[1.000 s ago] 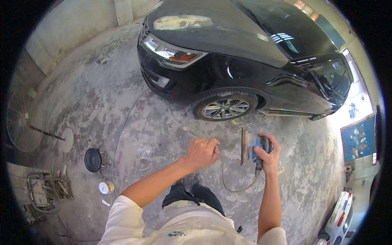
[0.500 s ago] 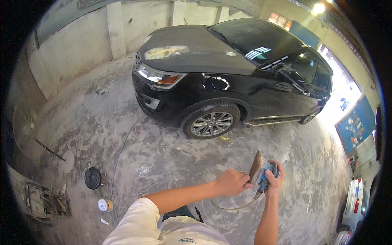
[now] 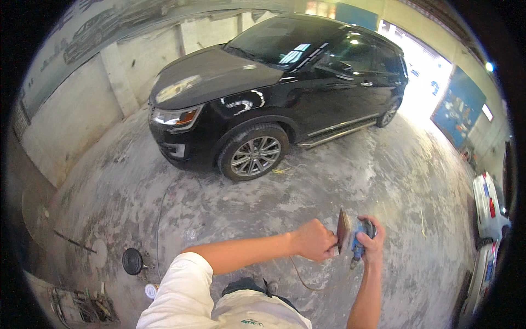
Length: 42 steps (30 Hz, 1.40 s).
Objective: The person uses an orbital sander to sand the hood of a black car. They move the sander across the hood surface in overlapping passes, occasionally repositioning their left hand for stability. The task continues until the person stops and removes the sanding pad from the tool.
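My right hand [image 3: 372,241] is wrapped round the body of a blue and grey air sander [image 3: 359,241], held on edge in front of me. Its flat pad faces left, with a brown sheet of sandpaper [image 3: 343,231] on it. My left hand [image 3: 313,240] is closed at the lower edge of that sheet, pinching it; the fingertips are partly hidden. A thin air hose [image 3: 298,274] curves below the sander toward my body.
Ahead stands a black car [image 3: 263,93] with a dull sanded hood and a pale patch [image 3: 178,89]. A black round object [image 3: 132,261] and a white tub [image 3: 151,290] sit on the floor at left. White vehicles [image 3: 486,203] stand at far right.
My view has swung right, so the car sits further left. My left hand has moved up slightly against the sandpaper's edge; my right hand keeps its hold on the sander.
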Available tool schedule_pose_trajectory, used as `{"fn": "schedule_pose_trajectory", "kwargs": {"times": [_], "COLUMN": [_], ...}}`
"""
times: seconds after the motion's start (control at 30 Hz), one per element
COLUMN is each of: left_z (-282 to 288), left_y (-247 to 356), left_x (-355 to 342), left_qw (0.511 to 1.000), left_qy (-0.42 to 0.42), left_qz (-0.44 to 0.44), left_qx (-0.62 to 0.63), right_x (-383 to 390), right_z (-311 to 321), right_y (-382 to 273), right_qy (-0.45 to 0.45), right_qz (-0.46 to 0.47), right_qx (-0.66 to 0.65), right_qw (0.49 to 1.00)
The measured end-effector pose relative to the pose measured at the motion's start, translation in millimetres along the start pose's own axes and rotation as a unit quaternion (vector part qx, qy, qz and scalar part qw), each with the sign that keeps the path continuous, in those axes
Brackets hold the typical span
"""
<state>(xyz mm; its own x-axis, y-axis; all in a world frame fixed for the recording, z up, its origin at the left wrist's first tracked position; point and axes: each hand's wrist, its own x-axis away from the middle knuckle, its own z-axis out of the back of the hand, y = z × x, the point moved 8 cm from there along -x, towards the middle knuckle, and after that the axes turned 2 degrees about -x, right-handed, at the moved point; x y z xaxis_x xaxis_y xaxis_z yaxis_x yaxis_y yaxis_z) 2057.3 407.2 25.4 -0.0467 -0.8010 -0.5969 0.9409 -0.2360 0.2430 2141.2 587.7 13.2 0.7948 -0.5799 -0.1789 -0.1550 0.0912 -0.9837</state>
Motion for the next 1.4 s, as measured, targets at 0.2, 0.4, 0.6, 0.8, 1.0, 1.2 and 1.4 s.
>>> {"fn": "schedule_pose_trajectory", "kwargs": {"times": [0.2, 0.4, 0.6, 0.8, 1.0, 1.2, 1.4], "left_z": [-2.2, 34.6, 114.8, 112.2, 109.5, 90.0, 111.6], "left_y": [11.5, -26.8, -126.0, -123.2, -112.3, -106.3, -119.8], "left_x": [3.6, 58.0, 150.9, 160.0, 168.0, 157.4, 156.7], "left_qw": [0.998, 0.995, 0.933, 0.920, 0.792, 0.640, 0.547], "left_qy": [0.039, -0.037, -0.053, 0.067, 0.224, 0.242, 0.358], "left_qz": [0.010, -0.002, 0.331, 0.382, 0.403, 0.369, 0.289], "left_qx": [-0.038, -0.094, -0.130, 0.066, 0.401, 0.628, 0.699], "right_x": [12.8, 2.9, -5.7, 21.9, 28.6, 34.9, 41.5], "right_z": [0.0, -20.3, -43.8, -158.2, -215.5, -239.9, -253.1], "right_y": [-7.1, -12.8, -26.0, -34.4, -26.9, -11.2, -27.3], "right_qy": [0.043, -0.121, -0.121, -0.236, -0.270, -0.273, -0.209], "right_qz": [-0.013, -0.038, -0.062, -0.009, -0.027, -0.076, -0.045], "right_qx": [0.003, 0.171, 0.284, 0.233, 0.145, 0.038, 0.026], "right_qw": [0.999, 0.977, 0.949, 0.943, 0.951, 0.958, 0.976]}}
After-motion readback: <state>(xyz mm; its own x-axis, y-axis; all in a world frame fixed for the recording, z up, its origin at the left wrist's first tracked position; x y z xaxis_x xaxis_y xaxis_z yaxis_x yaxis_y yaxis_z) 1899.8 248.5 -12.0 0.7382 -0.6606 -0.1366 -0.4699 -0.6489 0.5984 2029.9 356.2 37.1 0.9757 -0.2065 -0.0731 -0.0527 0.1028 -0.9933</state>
